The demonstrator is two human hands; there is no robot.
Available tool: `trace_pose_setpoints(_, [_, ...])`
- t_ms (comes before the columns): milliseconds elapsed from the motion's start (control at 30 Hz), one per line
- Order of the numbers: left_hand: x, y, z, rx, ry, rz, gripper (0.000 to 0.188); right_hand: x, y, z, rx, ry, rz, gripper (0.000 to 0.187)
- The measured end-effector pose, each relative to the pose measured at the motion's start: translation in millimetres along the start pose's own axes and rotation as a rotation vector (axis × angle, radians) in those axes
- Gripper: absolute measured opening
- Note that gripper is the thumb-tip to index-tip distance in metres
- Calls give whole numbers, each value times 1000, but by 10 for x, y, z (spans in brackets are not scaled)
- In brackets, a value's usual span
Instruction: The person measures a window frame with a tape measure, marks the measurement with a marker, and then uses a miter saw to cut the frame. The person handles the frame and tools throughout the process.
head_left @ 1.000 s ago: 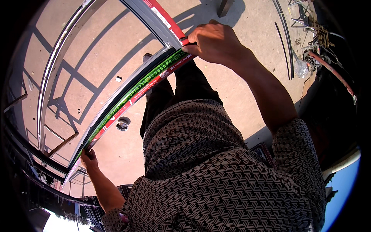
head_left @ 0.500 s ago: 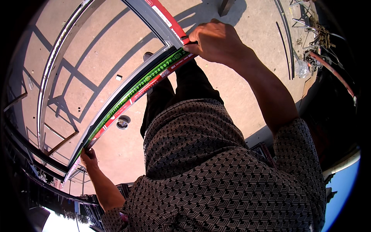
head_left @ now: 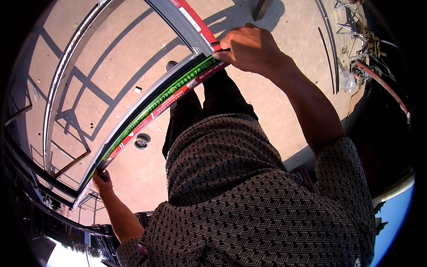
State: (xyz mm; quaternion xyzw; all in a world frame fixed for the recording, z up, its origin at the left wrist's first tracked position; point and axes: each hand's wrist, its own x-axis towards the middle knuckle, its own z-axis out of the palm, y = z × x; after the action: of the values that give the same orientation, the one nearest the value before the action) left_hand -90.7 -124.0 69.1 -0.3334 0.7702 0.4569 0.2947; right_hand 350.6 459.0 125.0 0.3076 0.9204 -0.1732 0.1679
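Note:
A green tape measure blade [head_left: 155, 103] with black markings stretches along one side of a grey metal frame [head_left: 182, 33], whose sides carry red protective film. My right hand [head_left: 253, 50] is closed at the frame's corner, thumb and fingers pinching the tape's right end; its palm side is hidden. At the other end, lower left, my left hand [head_left: 103, 181] has its fingers bent round the tape and the film-covered edge. Part of what the left fingers grip is hidden.
A long pale bar of the frame [head_left: 58, 84] curves along the left. Below lies a concrete floor with shadows, a round container [head_left: 142, 141] and a small white block [head_left: 138, 89]. Dark strips [head_left: 328, 58], a clear plastic bag [head_left: 348, 81] and metal scrap [head_left: 371, 44] lie at right.
My right hand and the tape's right end have shifted very slightly to the right and down. My left hand keeps its place at the far end.

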Motion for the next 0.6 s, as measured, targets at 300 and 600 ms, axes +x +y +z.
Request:
trace_pose_setpoints(300, [-73, -11, 71, 16, 1, 31, 24, 15, 7, 23, 21, -14, 37, 34])
trace_pose_setpoints(600, [-150, 26, 142, 27, 12, 58, 27, 52, -98, -109, 73, -128, 82, 31])
